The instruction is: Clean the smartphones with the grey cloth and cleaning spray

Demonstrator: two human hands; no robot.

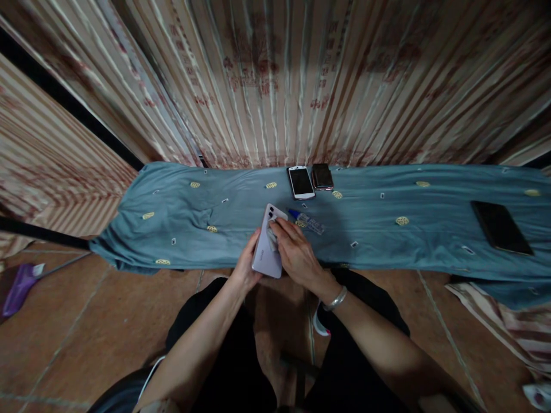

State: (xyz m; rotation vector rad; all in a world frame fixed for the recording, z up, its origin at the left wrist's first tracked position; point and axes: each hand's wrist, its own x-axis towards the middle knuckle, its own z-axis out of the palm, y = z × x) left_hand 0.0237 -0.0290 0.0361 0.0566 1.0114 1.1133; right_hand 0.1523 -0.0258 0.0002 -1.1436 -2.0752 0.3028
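My left hand (247,265) grips a pale lilac smartphone (266,259) by its left edge, tilted with its back and camera lenses facing up. My right hand (298,252) presses a small whitish cloth or tissue (272,235) against the phone's back, just below the lenses, with fingers closed on it. Right beside that hand, a clear bottle with a blue cap (310,223) lies on the blue patterned cloth (241,223). Farther back rest a white-framed phone (301,182), screen up, and a small dark phone or case (322,176).
A black tablet-like slab (501,227) lies at the right end of the covered surface. Striped curtains (275,86) hang behind it. On the tiled floor (86,321) at left is a purple object with a rod (20,289). My knees are close to the front edge.
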